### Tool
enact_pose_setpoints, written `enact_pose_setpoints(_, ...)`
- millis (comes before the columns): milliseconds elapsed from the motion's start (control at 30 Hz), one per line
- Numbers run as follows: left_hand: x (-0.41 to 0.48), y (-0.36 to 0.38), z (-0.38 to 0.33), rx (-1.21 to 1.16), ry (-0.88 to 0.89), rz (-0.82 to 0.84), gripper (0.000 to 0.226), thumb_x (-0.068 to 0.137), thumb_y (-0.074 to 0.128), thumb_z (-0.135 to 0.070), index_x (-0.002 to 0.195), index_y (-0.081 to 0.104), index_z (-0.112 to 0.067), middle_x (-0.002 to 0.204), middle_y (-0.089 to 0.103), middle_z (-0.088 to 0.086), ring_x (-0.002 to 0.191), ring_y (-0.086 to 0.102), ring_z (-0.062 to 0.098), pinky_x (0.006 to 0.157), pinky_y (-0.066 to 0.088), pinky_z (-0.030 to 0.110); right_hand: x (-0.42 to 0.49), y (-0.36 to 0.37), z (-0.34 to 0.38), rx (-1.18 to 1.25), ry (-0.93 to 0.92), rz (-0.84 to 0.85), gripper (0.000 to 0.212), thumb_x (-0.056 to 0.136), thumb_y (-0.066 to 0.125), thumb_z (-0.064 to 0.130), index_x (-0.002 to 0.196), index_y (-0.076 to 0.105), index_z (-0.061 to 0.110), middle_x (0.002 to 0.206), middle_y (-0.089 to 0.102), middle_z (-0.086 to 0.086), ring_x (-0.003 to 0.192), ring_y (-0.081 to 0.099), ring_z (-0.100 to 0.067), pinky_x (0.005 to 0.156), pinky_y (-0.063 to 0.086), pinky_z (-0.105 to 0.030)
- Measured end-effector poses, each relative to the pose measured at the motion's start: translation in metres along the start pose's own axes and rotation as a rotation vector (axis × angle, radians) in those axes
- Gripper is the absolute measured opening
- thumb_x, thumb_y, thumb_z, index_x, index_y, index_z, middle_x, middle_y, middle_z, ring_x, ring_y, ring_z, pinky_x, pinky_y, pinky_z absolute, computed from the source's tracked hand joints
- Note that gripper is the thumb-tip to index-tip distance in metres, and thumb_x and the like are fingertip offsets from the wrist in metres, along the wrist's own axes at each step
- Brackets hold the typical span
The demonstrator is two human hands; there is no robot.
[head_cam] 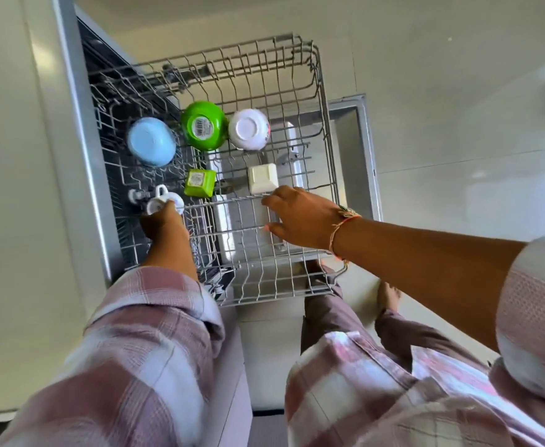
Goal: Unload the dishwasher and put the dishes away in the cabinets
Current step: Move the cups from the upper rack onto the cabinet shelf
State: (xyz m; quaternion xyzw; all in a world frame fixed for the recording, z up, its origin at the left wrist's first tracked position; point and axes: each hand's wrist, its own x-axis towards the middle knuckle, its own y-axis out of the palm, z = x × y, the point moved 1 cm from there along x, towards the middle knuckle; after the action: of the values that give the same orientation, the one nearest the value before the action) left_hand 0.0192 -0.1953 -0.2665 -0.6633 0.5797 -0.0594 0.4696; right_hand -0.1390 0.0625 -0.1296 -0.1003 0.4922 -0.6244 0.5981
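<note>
Reaching into the dishwasher rack [326, 150].
Left hand [163, 222] grips the white mug [164, 200] at the rack's left edge; right hand [300, 217], fingers loose, holds nothing, just beside the upturned square cup [262, 179].

The wire rack [274, 285] stands pulled out below you and carries six pieces; your left hand [164, 222] holds the white mug [163, 199] at the rack's left edge; just right of that grip sits the green square cup [200, 182], bottom up; beyond the grip rests the blue bowl [151, 141], overturned; further right of it the green bowl [204, 124], with a barcode label on its base, and the white bowl [248, 129] stand side by side, both overturned; the white square dish [263, 179] lies bottom up just beyond the fingertips [266, 200] of your right hand [300, 217].
</note>
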Motion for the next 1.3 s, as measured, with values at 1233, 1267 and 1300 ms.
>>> enact_pose_setpoints(1233,-0.492,-0.466,0.128,-0.566,0.965,-0.355,0.061,0.071,0.084,-0.017,0.125,0.056,-0.022,0.114,0.062,-0.022,0.106,0.062,0.004,0.084,0.053,0.018,-0.353,-0.074,0.283,0.089,-1.063,-0.312,0.051,0.081,0.074,0.033,0.129,0.057,0.023,0.128,0.06,0.005,0.115,0.056,-0.012,0.094,0.035,-0.01)
enact_pose_setpoints(1267,-0.495,-0.487,0.129,-0.581,0.981,-0.409,0.06,0.07,0.084,-0.017,0.124,0.057,-0.023,0.114,0.063,-0.021,0.106,0.062,0.006,0.083,0.053,0.018,-0.36,-0.076,0.304,0.109,-1.111,-0.307,0.051,0.081,0.074,0.033,0.128,0.058,0.024,0.127,0.061,0.005,0.113,0.056,-0.01,0.094,0.034,-0.007)
enact_pose_setpoints(1300,-0.497,-0.511,0.131,-0.598,1.0,-0.466,0.059,0.07,0.085,-0.016,0.123,0.058,-0.024,0.113,0.065,-0.019,0.105,0.063,0.007,0.083,0.052,0.018,-0.367,-0.077,0.329,0.136,-1.174,-0.307,0.05,0.081,0.074,0.032,0.128,0.058,0.025,0.126,0.062,0.007,0.112,0.056,-0.006,0.093,0.033,-0.004)
